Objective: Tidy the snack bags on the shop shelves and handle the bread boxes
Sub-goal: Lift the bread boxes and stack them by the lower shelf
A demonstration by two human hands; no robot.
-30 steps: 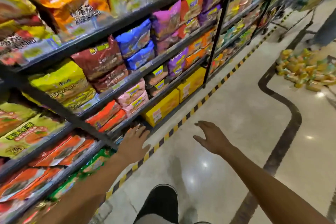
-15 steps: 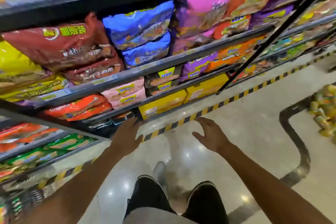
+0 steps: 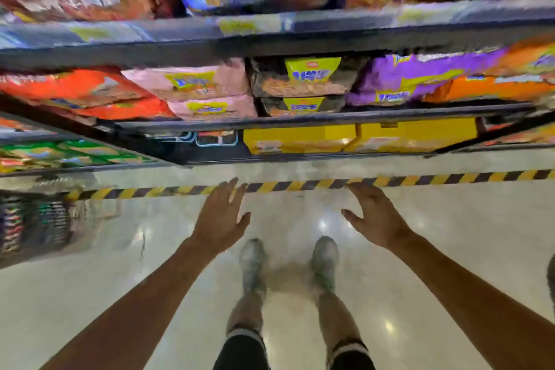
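As you have turned square to the shelves, left hand (image 3: 220, 215) and right hand (image 3: 377, 218) hang spread, empty, before the yellow bread boxes (image 3: 357, 135)

We see two bare forearms with no sleeves, watch or rings on the left hand (image 3: 220, 218) or the right hand (image 3: 377, 219). Below them are black shorts (image 3: 241, 353) with a pale band at each hem, bare lower legs, and a pair of greyish, blurred shoes (image 3: 253, 261).
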